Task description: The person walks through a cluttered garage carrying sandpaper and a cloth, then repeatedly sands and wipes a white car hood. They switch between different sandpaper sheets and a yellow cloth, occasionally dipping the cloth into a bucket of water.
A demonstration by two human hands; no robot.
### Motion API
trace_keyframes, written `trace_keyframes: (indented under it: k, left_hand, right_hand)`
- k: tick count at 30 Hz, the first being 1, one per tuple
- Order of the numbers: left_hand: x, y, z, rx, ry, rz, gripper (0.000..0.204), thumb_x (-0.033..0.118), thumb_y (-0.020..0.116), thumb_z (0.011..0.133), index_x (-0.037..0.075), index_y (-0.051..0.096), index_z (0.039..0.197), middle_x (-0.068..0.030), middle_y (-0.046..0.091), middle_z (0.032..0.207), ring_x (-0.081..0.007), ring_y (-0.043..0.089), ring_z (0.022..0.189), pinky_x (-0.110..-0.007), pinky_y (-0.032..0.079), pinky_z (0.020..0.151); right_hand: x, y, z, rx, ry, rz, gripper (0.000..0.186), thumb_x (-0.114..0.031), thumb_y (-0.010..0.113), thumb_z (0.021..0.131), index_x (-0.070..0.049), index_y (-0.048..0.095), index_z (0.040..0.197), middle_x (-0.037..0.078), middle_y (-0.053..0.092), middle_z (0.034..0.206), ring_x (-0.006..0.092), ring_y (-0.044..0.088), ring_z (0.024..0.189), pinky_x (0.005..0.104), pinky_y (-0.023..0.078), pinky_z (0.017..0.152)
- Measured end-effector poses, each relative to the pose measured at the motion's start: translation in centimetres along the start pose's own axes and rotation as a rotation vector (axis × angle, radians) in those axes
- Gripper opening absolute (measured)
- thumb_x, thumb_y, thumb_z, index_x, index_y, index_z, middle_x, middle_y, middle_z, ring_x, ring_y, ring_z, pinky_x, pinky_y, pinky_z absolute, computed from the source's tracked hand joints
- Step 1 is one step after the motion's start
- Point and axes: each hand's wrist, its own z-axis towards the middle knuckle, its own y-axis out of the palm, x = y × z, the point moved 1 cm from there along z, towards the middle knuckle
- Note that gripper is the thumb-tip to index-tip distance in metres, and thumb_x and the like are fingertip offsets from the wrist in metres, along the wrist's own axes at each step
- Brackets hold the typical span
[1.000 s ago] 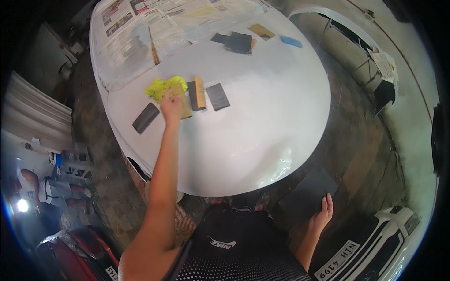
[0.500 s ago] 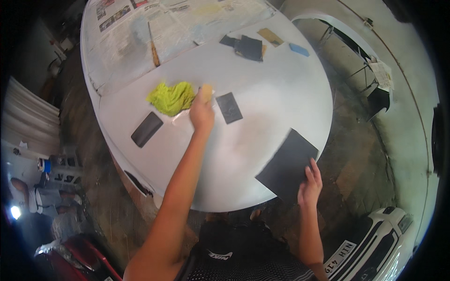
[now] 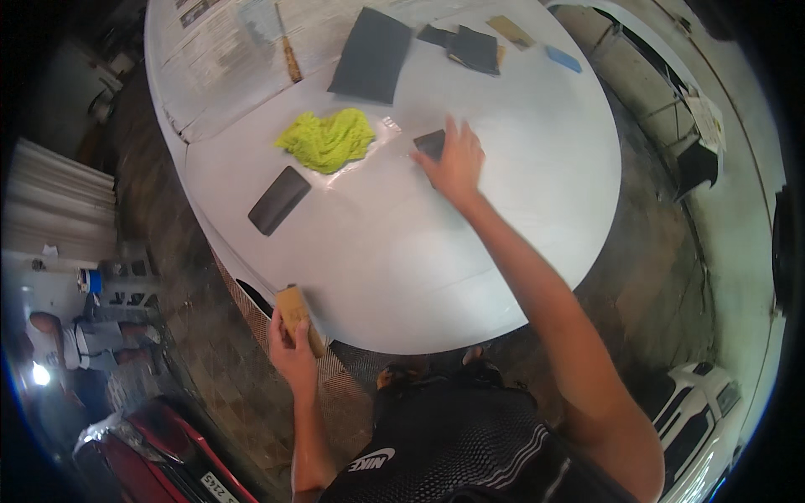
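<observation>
We've got L hand (image 3: pixel 293 356) at the near edge of the white car hood (image 3: pixel 402 268), fingers curled round a tan sanding block (image 3: pixel 296 312), block sits right on the panel's lip. R hand (image 3: pixel 457 163) is stretched out mid-panel, palm down, fingers spread flat, pressing a small dark sandpaper piece (image 3: pixel 430 143); only its left part shows past the fingers, so can't tell if it's gripped or just pinned. Yellow-green microfibre cloth (image 3: pixel 329 139) lies bunched just left of R hand, apart from it. Dark rectangular sanding pad (image 3: pixel 278 200) below-left of the cloth, near the hood's left side. Far end: big dark sandpaper sheet (image 3: pixel 371 54), more dark sheets (image 3: pixel 470 46) beside it, a tan piece (image 3: pixel 511 32) and a blue block (image 3: pixel 563 59) further right. Wooden-handled tool (image 3: pixel 290 57) rests on newspaper masking (image 3: pixel 226 50) at far left
</observation>
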Motion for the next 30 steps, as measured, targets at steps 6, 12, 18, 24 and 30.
trace_keyframes:
  k: [6, 12, 18, 24, 30]
  left_hand:
    - [-1.1, -1.8, -1.5, 0.062, -0.075, -0.002, 0.052, 0.007, 0.066, 0.099, -0.003, 0.050, 0.147, -0.0149, 0.065, 0.129, -0.0188, 0.066, 0.111, -0.033, 0.053, 0.096]
    - [-0.3, -1.1, -1.1, 0.005, -0.055, -0.009, 0.052, 0.006, 0.063, 0.099, -0.005, 0.049, 0.147, -0.0168, 0.064, 0.130, -0.0212, 0.065, 0.113, -0.036, 0.052, 0.099]
    - [-0.5, -2.0, -0.8, 0.038, -0.030, -0.015, 0.052, 0.006, 0.063, 0.098, -0.006, 0.048, 0.147, -0.0188, 0.062, 0.134, -0.0240, 0.064, 0.119, -0.037, 0.050, 0.103]
    - [-0.6, -2.0, -0.7, 0.045, -0.038, -0.036, 0.051, 0.004, 0.063, 0.098, -0.006, 0.049, 0.146, -0.0200, 0.061, 0.136, -0.0255, 0.063, 0.120, -0.038, 0.050, 0.104]
    - [-0.8, -3.4, -1.8, 0.116, -0.041, 0.092, 0.051, 0.005, 0.064, 0.097, -0.006, 0.050, 0.145, -0.0215, 0.061, 0.136, -0.0269, 0.064, 0.119, -0.039, 0.050, 0.103]
  right_hand:
    - [2.7, -0.4, -1.7, -0.193, 0.179, -0.162, 0.096, -0.045, 0.085, 0.078, -0.003, 0.040, 0.152, 0.021, 0.050, 0.142, 0.0370, 0.048, 0.131, 0.0529, 0.038, 0.105]
    - [4.1, -0.2, 0.5, -0.214, 0.261, 0.188, 0.059, -0.035, 0.086, 0.079, 0.002, 0.066, 0.120, 0.015, 0.067, 0.106, 0.0272, 0.063, 0.094, 0.0399, 0.049, 0.082]
    - [4.0, 2.3, 8.8, -0.261, 0.472, 0.950, 0.032, -0.027, 0.083, 0.087, 0.002, 0.073, 0.098, 0.002, 0.063, 0.075, 0.0130, 0.055, 0.064, 0.0279, 0.046, 0.063]
    - [-2.2, 3.5, 19.2, -0.064, 0.562, 0.582, 0.062, -0.039, 0.082, 0.087, 0.009, 0.056, 0.117, 0.016, 0.071, 0.107, 0.0251, 0.071, 0.095, 0.0376, 0.056, 0.081]
    - [-8.4, 7.4, 15.8, -0.466, 0.534, 0.574, 0.065, -0.031, 0.077, 0.086, 0.014, 0.046, 0.122, 0.024, 0.075, 0.098, 0.0355, 0.076, 0.092, 0.0408, 0.058, 0.089]
